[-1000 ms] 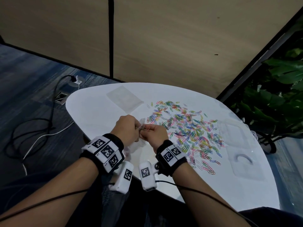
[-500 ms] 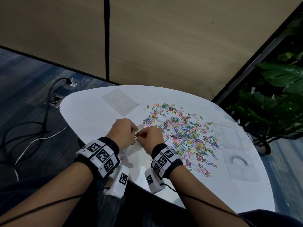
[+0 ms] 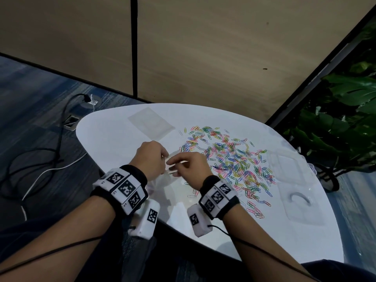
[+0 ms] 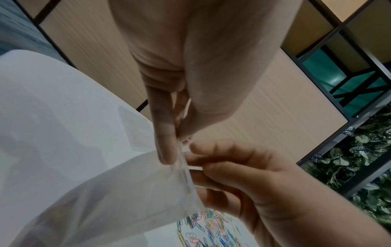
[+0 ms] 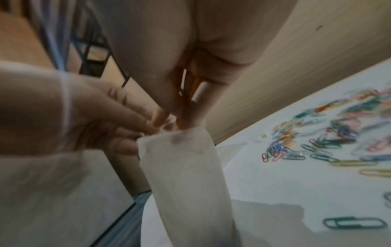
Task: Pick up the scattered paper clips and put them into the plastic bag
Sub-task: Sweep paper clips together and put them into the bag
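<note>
Several coloured paper clips [image 3: 230, 159] lie scattered over the middle and right of the white table [image 3: 114, 139]; they also show as paper clips [image 5: 330, 142] and paper clips [image 4: 209, 230] in the wrist views. Above the table's near left part I hold a clear plastic bag [image 3: 165, 180] by its top edge. My left hand [image 3: 165, 158] pinches that edge between thumb and forefinger [image 4: 167, 150]. My right hand [image 3: 172, 166] has curled fingers [image 4: 213, 160] on the same edge from the other side. The bag [image 5: 186, 175] hangs down from the fingers.
A second flat clear bag [image 3: 151, 125] lies at the table's far left. Clear plastic packaging [image 3: 295, 200] lies at the right edge. Cables [image 3: 50, 159] run over the floor to the left, a leafy plant [image 3: 345, 119] stands right, and a wooden wall [image 3: 203, 47] is behind.
Both hands stay together at the bag's top. The right hand's fingers now reach further along the edge toward the left hand.
</note>
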Available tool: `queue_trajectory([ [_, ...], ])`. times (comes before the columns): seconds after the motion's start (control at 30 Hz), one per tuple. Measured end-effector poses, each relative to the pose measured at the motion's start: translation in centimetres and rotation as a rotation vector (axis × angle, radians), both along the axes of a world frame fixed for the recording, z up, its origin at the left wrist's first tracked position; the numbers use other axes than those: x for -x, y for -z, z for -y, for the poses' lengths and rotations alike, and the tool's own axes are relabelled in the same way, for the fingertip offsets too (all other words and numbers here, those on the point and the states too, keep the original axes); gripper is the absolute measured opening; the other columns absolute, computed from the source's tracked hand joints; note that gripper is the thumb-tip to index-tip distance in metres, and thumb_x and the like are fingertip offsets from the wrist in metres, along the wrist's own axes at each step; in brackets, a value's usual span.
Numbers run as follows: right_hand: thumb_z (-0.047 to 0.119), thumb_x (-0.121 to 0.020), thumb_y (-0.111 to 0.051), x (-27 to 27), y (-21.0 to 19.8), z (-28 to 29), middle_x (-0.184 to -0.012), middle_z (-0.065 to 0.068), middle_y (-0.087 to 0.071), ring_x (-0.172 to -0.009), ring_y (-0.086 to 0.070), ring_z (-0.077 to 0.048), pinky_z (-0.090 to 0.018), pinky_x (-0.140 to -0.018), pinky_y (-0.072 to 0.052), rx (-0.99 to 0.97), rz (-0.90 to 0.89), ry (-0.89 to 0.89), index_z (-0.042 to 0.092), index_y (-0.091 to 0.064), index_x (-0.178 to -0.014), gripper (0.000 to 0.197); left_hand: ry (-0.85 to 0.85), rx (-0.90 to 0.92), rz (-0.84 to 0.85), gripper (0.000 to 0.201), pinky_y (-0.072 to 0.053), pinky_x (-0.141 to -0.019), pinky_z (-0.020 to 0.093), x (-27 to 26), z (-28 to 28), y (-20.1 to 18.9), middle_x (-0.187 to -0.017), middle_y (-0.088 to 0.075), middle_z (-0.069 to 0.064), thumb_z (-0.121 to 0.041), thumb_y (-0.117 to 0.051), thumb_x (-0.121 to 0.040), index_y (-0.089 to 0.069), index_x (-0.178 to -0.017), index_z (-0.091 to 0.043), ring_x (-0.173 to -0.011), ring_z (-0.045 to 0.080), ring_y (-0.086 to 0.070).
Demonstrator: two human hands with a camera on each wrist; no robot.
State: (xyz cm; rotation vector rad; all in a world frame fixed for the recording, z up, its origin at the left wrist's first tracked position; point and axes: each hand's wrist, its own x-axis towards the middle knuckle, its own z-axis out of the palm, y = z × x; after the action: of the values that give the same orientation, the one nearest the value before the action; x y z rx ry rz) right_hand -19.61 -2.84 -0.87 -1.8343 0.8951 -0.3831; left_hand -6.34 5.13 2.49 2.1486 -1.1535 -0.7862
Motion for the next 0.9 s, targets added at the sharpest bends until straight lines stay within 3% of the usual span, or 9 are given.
queue_trajectory([
  [0.13, -0.016, -0.084, -0.045, 1.9, 0.4, 1.7, -0.09, -0.017, -0.072, -0.083, -0.073, -0.028, -0.035, -0.067, -0.061, -0.171, 0.182, 0.11, -0.004, -0.072, -0.087, 0.03, 0.002, -0.019, -0.003, 0.032, -0.061, -0.086, 0.036, 0.0, -0.1, 0.2, -0.075, -0.078, 0.011, 0.0, -0.05, -0.091, -0.08, -0.094, -0.01, -0.081, 0.024, -0.075],
  [0.23, -0.005, -0.089, -0.048, 3.3, 2.7, 3.4, -0.102, -0.009, -0.072, -0.092, -0.07, -0.028, -0.037, -0.077, -0.061, 0.056, -0.023, 0.172, 0.008, -0.074, -0.098, 0.031, -0.005, -0.037, -0.007, 0.033, -0.061, -0.086, 0.036, -0.1, 0.0, 0.1, -0.079, -0.078, 0.013, 0.001, -0.049, -0.091, -0.08, -0.096, -0.009, -0.082, 0.025, -0.076],
  [0.33, 0.021, -0.1, -0.044, 4.7, 6.1, 2.6, -0.144, -0.005, -0.051, -0.126, -0.053, -0.024, -0.04, -0.105, -0.045, 0.452, -0.606, -0.369, 0.019, -0.056, -0.134, 0.036, -0.007, -0.045, 0.01, 0.031, -0.061, -0.086, 0.038, -0.3, -0.1, 0.1, -0.086, -0.078, 0.014, 0.001, -0.053, -0.09, -0.08, -0.1, -0.012, -0.087, 0.028, -0.075],
  [0.43, 0.027, -0.1, -0.04, 7.4, 9.4, 1.5, -0.16, -0.01, -0.021, -0.141, -0.034, -0.03, -0.045, -0.111, -0.037, 0.752, -0.746, -0.783, 0.012, -0.028, -0.151, 0.055, -0.002, -0.051, 0.018, 0.03, -0.06, -0.088, 0.038, -0.2, -0.2, 0.2, -0.09, -0.078, 0.014, -0.002, -0.054, -0.091, -0.079, -0.102, -0.012, -0.091, 0.029, -0.074],
  [0.6, 0.031, -0.102, -0.025, 12.4, 10.8, 3.8, -0.164, -0.005, -0.007, -0.15, -0.009, -0.031, -0.053, -0.119, -0.017, 0.94, -0.836, -0.641, 0.017, -0.011, -0.155, 0.057, 0.014, -0.063, 0.049, 0.031, -0.059, -0.087, 0.036, 0.0, 0.0, 0.3, -0.095, -0.078, 0.012, 0.0, -0.055, -0.09, -0.08, -0.103, -0.013, -0.096, 0.027, -0.072],
  [0.67, 0.024, -0.102, -0.032, 12.8, 11.1, 4.9, -0.164, -0.005, -0.003, -0.149, -0.008, -0.038, -0.057, -0.116, -0.022, 0.88, -0.918, -0.553, 0.023, -0.005, -0.155, 0.059, 0.011, -0.07, 0.043, 0.031, -0.059, -0.086, 0.034, 0.2, 0.1, 0.3, -0.098, -0.077, 0.012, 0.0, -0.055, -0.09, -0.079, -0.105, -0.013, -0.096, 0.028, -0.072],
  [0.73, 0.011, -0.097, -0.042, 12.3, 11.0, 5.8, -0.164, -0.007, -0.001, -0.145, -0.016, -0.044, -0.057, -0.108, -0.037, 0.811, -0.985, -0.52, 0.028, 0.0, -0.152, 0.072, 0.015, -0.08, 0.038, 0.031, -0.06, -0.087, 0.036, 0.3, 0.1, 0.4, -0.099, -0.077, 0.012, 0.0, -0.055, -0.09, -0.078, -0.106, -0.012, -0.094, 0.029, -0.074],
  [0.8, -0.001, -0.087, -0.052, 11.4, 10.7, 6.2, -0.16, -0.013, -0.014, -0.137, -0.032, -0.043, -0.052, -0.096, -0.05, 0.766, -0.976, -0.513, 0.019, -0.012, -0.151, 0.078, 0.017, -0.09, 0.035, 0.03, -0.06, -0.088, 0.038, 0.5, 0.1, 0.4, -0.095, -0.078, 0.013, -0.001, -0.054, -0.092, -0.078, -0.105, -0.011, -0.092, 0.029, -0.074],
  [0.9, -0.002, -0.087, -0.051, 9.9, 9.8, 5.9, -0.127, -0.016, -0.052, -0.108, -0.057, -0.036, -0.044, -0.081, -0.054, 0.797, -0.89, -0.465, 0.002, -0.053, -0.127, 0.04, 0.006, -0.095, 0.037, 0.03, -0.059, -0.091, 0.037, 0.7, 0.3, 0.4, -0.092, -0.079, 0.014, -0.003, -0.051, -0.094, -0.077, -0.107, -0.011, -0.09, 0.028, -0.075],
])
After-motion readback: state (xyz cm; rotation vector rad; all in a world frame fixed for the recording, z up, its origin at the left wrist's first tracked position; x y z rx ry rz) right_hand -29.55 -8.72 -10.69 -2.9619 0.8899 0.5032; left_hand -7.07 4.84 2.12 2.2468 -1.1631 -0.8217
